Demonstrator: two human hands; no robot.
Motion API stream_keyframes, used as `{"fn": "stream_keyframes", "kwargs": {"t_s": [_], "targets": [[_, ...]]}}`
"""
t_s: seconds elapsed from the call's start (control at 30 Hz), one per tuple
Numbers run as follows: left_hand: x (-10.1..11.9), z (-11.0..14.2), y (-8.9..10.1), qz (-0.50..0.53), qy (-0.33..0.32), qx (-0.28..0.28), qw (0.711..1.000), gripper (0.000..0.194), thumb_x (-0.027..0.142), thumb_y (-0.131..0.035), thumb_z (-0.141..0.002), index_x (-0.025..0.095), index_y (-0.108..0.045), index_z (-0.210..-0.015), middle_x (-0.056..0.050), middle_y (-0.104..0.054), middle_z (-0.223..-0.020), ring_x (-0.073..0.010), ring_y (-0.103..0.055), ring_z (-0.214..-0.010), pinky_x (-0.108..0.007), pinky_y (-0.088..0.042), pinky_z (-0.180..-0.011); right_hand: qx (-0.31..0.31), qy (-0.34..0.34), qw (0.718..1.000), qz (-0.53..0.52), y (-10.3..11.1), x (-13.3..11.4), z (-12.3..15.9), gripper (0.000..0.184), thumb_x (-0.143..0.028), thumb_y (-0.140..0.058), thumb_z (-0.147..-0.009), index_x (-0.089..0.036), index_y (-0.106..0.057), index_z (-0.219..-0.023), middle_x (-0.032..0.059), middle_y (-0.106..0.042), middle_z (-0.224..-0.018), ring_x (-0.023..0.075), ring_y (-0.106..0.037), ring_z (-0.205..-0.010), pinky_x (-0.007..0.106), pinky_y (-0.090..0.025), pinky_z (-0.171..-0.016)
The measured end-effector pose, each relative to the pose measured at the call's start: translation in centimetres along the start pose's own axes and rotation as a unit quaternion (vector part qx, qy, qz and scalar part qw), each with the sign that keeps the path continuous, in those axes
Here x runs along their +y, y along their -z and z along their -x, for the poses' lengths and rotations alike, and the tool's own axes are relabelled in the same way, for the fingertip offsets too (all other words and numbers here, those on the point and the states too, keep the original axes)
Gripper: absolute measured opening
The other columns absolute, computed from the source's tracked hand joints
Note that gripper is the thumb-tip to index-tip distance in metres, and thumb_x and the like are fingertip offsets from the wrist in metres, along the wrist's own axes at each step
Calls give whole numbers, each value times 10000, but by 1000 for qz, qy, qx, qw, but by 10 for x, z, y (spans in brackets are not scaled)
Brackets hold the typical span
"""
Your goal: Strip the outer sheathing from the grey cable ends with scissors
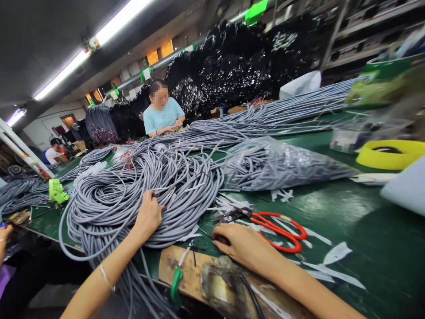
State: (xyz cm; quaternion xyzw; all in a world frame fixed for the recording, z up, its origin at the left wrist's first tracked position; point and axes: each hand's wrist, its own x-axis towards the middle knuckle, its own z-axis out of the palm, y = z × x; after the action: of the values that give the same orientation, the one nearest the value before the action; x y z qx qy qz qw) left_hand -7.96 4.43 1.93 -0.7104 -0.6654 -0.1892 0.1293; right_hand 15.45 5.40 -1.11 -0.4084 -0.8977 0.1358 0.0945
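Note:
My left hand (150, 216) is closed at the front of a big coiled heap of grey cables (109, 195), its fingers curled on a cable. Over the green tabletop, my right hand (237, 243) wraps round the dark handle of a tool (222, 239); a thin shaft points left from it, and its tip is hard to make out. Just beyond that hand lie scissors with red handles (282, 230), their dark blades among white strips (320, 266). Below the right hand is a worn wooden board (174, 261) with a green clip-like piece (176, 285).
A clear plastic bag of short grey cable pieces (275, 164) lies behind the scissors. Long cable bundles (282, 110) run along the back. At right are a yellow ring (392, 155) and a plastic tub. A small green fan (57, 191) stands left. A co-worker (164, 110) sits opposite.

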Motion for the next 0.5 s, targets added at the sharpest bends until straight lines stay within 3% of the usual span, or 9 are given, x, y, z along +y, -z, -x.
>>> {"fn": "stream_keyframes", "kwargs": {"t_s": [0.07, 0.1, 0.2, 0.3, 0.37, 0.5], "targets": [[-4, 10, 17, 32, 18, 44, 998, 141, 157, -449, -828, 150, -562, -744, -103, -575, -914, -204, -571, -863, -336, -461, -771, -5, -14, 1000, 13, 1, -3, 0, 190, -125, -466, -795, -186, -637, -740, 44, -686, -782, 196, -644, -745, 249, -409, -593], [-5, 15, 26, 48, 29, 56, 997, 188, 162, -384, -861, 161, -540, -756, -62, -585, -791, -172, -586, -729, -303, -472, -693, -2, -17, 1000, 24, 1, -4, 0, 201, -112, -453, -796, -178, -635, -744, 51, -687, -782, 199, -647, -748, 251, -403, -590], [6, 35, 48, 84, 45, 60, 994, 302, 208, -265, -912, 185, -467, -689, 41, -492, -511, -101, -463, -409, -205, -389, -454, 12, -25, 997, 74, 0, -7, -1, 223, -65, -423, -787, -147, -629, -766, 78, -686, -775, 218, -655, -754, 261, -385, -578], [31, 60, 57, 117, 35, 40, 992, 248, 216, -342, -881, 192, -459, -664, 54, -452, -463, -106, -452, -410, -201, -334, -433, 35, -17, 993, 109, -4, -9, -1, 225, -27, -427, -758, -137, -623, -744, 83, -679, -721, 220, -657, -711, 262, -368, -541], [47, 79, 59, 105, -1, 24, 994, 208, 170, -361, -857, 192, -495, -699, 39, -510, -490, -117, -491, -432, -211, -342, -454, 65, 2, 991, 120, -8, -9, -1, 227, -8, -435, -740, -143, -616, -722, 79, -672, -689, 215, -654, -681, 262, -365, -531], [58, 100, 60, 102, -58, 13, 993, 186, 140, -376, -833, 200, -543, -776, -9, -611, -611, -149, -572, -541, -231, -390, -529, 112, 27, 985, 128, -20, -4, -4, 240, 24, -433, -689, -155, -593, -699, 82, -658, -668, 212, -639, -658, 267, -379, -546]]}}
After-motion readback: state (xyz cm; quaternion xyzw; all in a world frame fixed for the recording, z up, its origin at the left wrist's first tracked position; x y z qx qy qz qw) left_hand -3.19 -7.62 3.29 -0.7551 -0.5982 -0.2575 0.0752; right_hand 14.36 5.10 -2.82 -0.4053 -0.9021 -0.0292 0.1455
